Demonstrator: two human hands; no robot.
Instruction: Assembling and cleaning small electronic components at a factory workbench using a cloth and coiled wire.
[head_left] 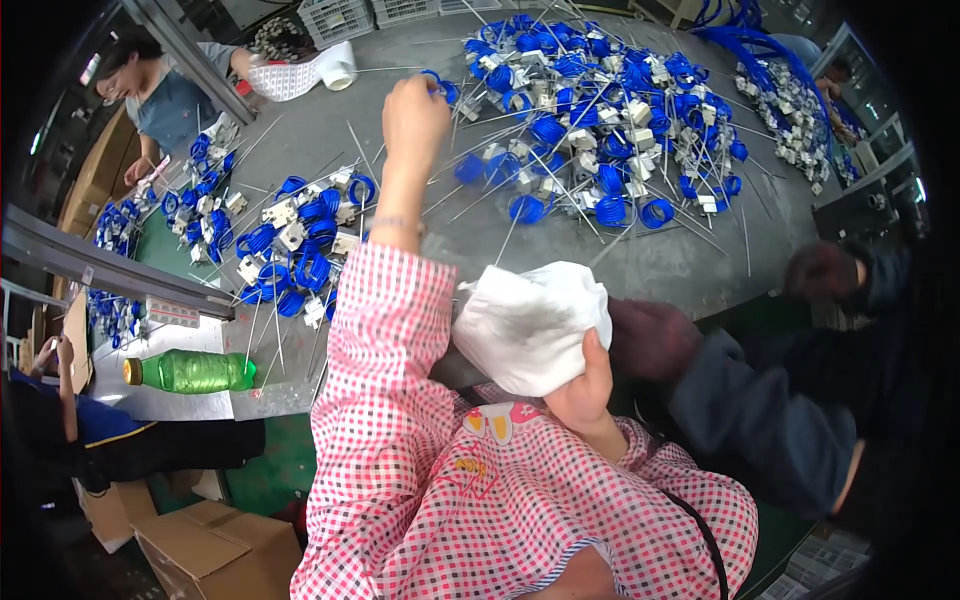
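My left hand (415, 120) reaches far over the grey table, its fingers closed at a small blue coil of wire (443, 90) at the edge of the big heap. The coil seems pinched at the fingertips, partly hidden by the hand. Close to my body, my right hand (582, 388) grips a crumpled white cloth (530, 325), thumb on top and the other fingers hidden beneath it. The large heap (610, 130) beyond holds blue coils, white blocks and thin metal rods. A smaller heap (310, 235) of the same parts lies left of my forearm.
A green bottle (195, 371) lies at the table's left edge. A label roll (335, 68) is at the back. At right, another person's dark-sleeved arm (750, 410) comes close beside the cloth. More parts (785, 120) lie far right; cartons (215, 545) stand lower left.
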